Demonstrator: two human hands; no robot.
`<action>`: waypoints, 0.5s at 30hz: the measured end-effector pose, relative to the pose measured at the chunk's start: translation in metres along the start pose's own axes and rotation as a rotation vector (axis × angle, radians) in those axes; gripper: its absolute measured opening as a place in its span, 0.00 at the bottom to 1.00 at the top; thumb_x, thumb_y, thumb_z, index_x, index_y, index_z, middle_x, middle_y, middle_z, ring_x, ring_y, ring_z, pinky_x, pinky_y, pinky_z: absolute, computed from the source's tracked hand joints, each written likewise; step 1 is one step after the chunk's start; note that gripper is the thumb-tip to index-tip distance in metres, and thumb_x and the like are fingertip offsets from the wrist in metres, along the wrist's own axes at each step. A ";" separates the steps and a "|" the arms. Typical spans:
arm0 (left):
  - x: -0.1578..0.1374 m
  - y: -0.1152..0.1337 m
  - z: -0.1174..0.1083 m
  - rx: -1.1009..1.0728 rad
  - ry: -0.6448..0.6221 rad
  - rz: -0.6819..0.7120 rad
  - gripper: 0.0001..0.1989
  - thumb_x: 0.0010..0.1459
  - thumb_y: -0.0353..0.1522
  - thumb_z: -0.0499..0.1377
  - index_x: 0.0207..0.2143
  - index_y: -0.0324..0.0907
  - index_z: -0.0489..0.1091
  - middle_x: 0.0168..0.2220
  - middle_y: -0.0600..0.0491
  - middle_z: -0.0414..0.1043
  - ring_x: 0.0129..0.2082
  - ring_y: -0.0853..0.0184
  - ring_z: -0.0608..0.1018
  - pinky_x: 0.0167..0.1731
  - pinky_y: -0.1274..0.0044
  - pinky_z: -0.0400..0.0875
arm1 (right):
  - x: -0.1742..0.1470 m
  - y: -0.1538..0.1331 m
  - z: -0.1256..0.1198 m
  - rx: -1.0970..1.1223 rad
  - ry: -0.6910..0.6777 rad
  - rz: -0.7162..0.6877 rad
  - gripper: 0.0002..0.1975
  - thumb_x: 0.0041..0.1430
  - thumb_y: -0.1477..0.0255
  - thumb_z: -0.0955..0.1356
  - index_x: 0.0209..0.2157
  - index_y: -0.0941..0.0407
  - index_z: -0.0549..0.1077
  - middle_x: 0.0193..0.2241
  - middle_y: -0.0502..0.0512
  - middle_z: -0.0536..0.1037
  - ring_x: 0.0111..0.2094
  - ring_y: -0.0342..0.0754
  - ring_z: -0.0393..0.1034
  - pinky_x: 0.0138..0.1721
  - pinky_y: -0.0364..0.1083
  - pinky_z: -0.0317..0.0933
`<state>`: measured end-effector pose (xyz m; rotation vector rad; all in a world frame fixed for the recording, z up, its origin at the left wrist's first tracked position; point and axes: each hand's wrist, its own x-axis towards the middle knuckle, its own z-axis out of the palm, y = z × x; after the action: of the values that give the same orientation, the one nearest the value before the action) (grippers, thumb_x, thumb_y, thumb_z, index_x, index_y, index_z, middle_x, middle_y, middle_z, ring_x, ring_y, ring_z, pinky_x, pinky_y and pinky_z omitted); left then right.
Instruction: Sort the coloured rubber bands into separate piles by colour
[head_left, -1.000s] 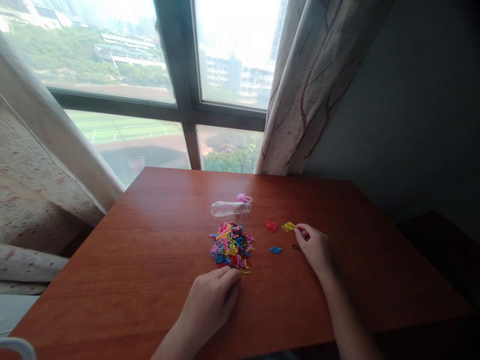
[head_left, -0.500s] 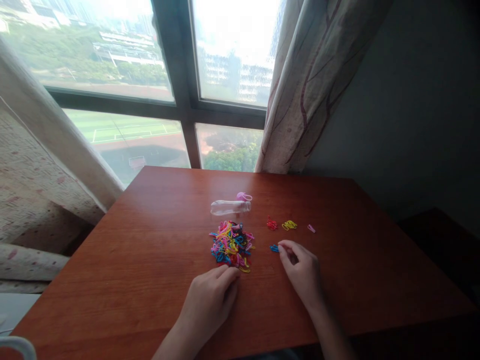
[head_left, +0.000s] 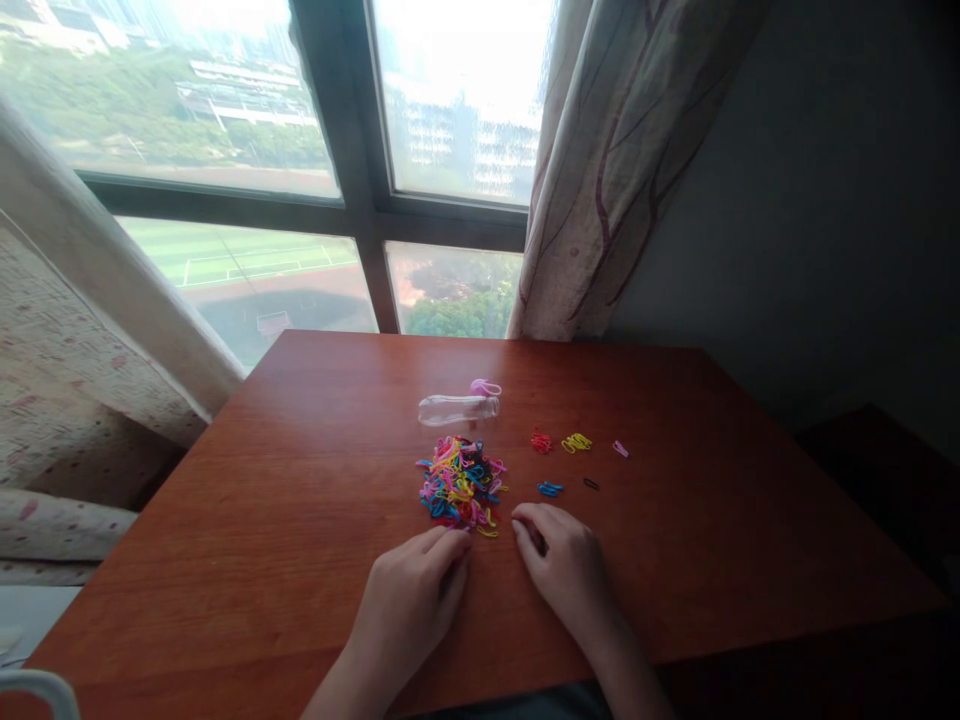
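Clear bottle [head_left: 457, 411] lies toward worktop's [head_left: 285, 500] far edge, yellow bands [head_left: 577, 443] on right-edge side; tangled multicoloured band pile [head_left: 460, 480] between bottle and near edge, left hand [head_left: 411, 590] and right hand [head_left: 564, 562] apart, grips indeterminable.

Left hand [head_left: 411, 590] — back upward, fingers [head_left: 448, 545] curled; right hand [head_left: 564, 560] — loosely bent, thumb near index finger; both forearms [head_left: 346, 683] bare.

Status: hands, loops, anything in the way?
Left hand at near edge of mixed loop pile. Right hand apart from it; both grips unclear. Bottle beyond, not in the way.
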<state>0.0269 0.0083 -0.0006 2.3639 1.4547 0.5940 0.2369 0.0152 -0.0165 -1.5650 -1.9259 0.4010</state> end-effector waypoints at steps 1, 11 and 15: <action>0.000 0.000 0.000 0.006 -0.002 0.002 0.09 0.64 0.29 0.51 0.37 0.46 0.70 0.33 0.55 0.77 0.31 0.65 0.80 0.29 0.77 0.69 | 0.000 0.000 0.000 -0.002 -0.003 0.001 0.06 0.63 0.76 0.65 0.35 0.53 0.74 0.29 0.49 0.77 0.31 0.47 0.72 0.34 0.44 0.57; 0.003 0.002 0.002 0.068 0.000 0.041 0.10 0.65 0.30 0.51 0.42 0.46 0.71 0.37 0.53 0.79 0.33 0.64 0.81 0.32 0.76 0.73 | -0.001 -0.003 -0.001 0.001 -0.027 0.008 0.07 0.63 0.76 0.64 0.35 0.52 0.73 0.31 0.49 0.77 0.32 0.47 0.71 0.35 0.44 0.57; 0.003 0.002 0.001 0.068 -0.008 0.036 0.10 0.65 0.30 0.51 0.41 0.46 0.72 0.36 0.53 0.79 0.32 0.64 0.81 0.32 0.75 0.73 | -0.001 -0.005 -0.002 -0.006 -0.036 -0.003 0.07 0.63 0.76 0.64 0.35 0.52 0.73 0.30 0.49 0.77 0.32 0.47 0.70 0.35 0.44 0.57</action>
<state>0.0303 0.0100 -0.0002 2.4464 1.4541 0.5520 0.2347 0.0125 -0.0125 -1.5687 -1.9581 0.4248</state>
